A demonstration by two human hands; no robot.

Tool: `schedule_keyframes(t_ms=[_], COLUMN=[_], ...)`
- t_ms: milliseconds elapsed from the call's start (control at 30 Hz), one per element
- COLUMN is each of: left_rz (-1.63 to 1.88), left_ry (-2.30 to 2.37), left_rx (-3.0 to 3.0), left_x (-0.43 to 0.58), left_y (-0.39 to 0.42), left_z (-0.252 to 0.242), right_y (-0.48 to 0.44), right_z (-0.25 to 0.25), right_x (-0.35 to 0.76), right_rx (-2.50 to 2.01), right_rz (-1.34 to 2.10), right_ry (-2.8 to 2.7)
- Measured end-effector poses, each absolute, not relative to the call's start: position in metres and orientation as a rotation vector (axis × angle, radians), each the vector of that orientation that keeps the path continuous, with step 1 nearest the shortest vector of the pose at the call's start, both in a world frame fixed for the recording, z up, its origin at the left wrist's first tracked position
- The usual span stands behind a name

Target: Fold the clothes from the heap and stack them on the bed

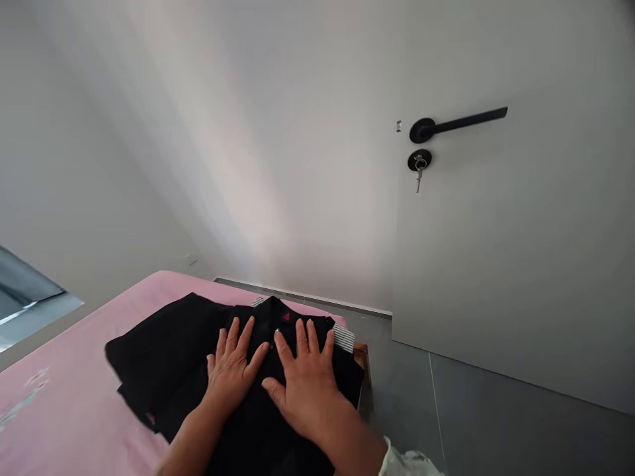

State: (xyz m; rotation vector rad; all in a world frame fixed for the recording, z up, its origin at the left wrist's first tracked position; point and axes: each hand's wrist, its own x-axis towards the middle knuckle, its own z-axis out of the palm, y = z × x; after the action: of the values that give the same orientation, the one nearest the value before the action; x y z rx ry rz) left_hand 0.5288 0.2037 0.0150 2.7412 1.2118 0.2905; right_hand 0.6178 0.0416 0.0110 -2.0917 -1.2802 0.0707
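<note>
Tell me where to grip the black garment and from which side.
Probably pinch the black garment by its outer left edge, coming from the left: that edge lies over the pink sheet, beyond the left hand, which rests palm-down nearer the middle.

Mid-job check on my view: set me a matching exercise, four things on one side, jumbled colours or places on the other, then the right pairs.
Things
1. Garment with small red logo
2. Bedsheet
3. Key
4. Lever handle

Colours or places
A. Hanging at the lock
B. Pink, beneath the garment
C. On the door, above the lock
D. Black, under the left hand and right hand

Right pairs: 1-D, 2-B, 3-A, 4-C
</note>
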Motion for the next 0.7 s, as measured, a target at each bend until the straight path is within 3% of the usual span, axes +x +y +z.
schedule_keyframes(t_ms=[300,533,700], left_rz=[0.639,0.619,0.59], left_ry=[0.917,0.829,0.834], left_rx=[2.837,2.913,2.927], left_x=[0.505,0.506,0.515], left_y=[0.257,0.262,0.245], left_z=[-0.043,-0.041,-0.028], right_y=[0.054,0.046,-0.007], right_z=[0.0,0.004,0.018], right_x=[0.624,0.627,0.63], right_rx=[-1.93,-1.914,-1.564], right_rz=[0.272,0.108,-0.006], right_ry=[-1.281,-1.208,-1.081])
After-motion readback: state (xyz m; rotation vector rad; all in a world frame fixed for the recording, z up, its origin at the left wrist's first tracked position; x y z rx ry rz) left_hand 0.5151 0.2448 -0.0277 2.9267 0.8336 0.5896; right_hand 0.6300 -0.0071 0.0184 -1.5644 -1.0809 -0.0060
